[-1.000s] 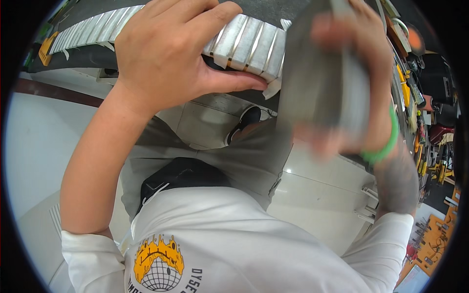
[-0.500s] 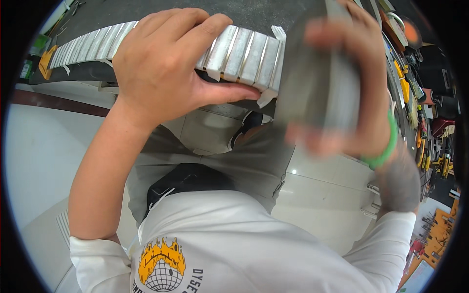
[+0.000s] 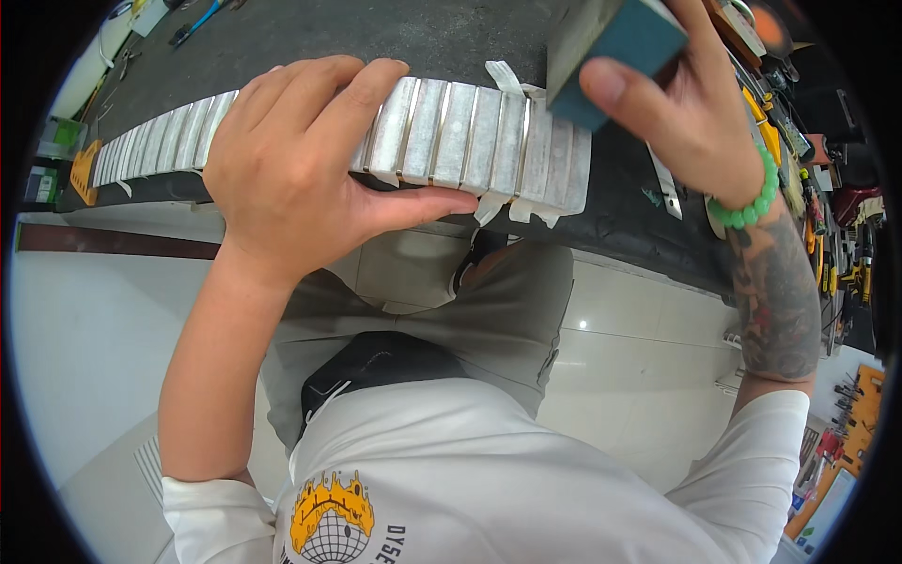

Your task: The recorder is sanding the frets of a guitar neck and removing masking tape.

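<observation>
A guitar neck [image 3: 451,132] lies across the bench, its fretboard covered with pale tape strips between the metal frets. Loose tape ends stick out along both edges near its right end. My left hand [image 3: 291,160] wraps over the neck's middle, thumb along the near edge and fingers over the top, hiding that stretch. In my right hand [image 3: 691,113] is a thick grey and blue block, seemingly a sanding block [image 3: 620,52]. It is tilted, with its lower corner over the neck's right end; whether they touch I cannot tell.
A black mat [image 3: 451,38] covers the bench. At the neck's far left end stands a yellow piece [image 3: 85,172]. A blue-handled tool [image 3: 195,23] lies at the back left, a metal strip [image 3: 665,183] at right. Several yellow-handled tools [image 3: 827,268] crowd the right edge.
The block, blurred over the neck's right end before, is now raised up and back, tilted to show its blue face. The neck's right end is uncovered. My left hand keeps its grip.
</observation>
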`<control>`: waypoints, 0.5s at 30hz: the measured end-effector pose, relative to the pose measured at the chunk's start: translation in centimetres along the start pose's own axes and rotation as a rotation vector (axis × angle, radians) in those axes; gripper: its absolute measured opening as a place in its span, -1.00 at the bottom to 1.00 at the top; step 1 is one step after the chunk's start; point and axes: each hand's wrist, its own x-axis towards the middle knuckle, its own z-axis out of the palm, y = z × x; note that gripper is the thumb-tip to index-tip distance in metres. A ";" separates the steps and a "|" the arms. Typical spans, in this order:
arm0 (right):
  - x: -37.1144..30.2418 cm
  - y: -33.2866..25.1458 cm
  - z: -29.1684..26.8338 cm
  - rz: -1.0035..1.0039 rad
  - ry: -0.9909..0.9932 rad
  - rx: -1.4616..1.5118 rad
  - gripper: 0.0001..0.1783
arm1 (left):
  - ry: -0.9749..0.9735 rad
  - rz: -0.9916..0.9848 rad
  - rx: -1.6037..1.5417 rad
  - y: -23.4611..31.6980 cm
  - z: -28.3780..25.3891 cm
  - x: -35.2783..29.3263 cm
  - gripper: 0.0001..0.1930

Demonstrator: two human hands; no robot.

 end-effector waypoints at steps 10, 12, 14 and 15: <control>-1.5 -2.2 3.7 -0.201 -0.002 -0.711 -0.08 | -0.009 -0.014 0.002 -0.2 0.1 -0.2 -0.19; -1.0 -0.7 3.4 -0.179 0.122 -0.591 -0.02 | -0.023 -0.010 -0.014 0.1 -0.3 0.0 -0.28; -0.8 2.0 2.2 -0.164 0.238 -0.607 0.03 | -0.017 -0.010 -0.032 0.3 -0.1 0.0 -0.29; -0.6 1.3 2.3 -0.151 0.187 -0.611 0.01 | -0.017 -0.016 -0.033 0.1 0.0 -0.1 -0.30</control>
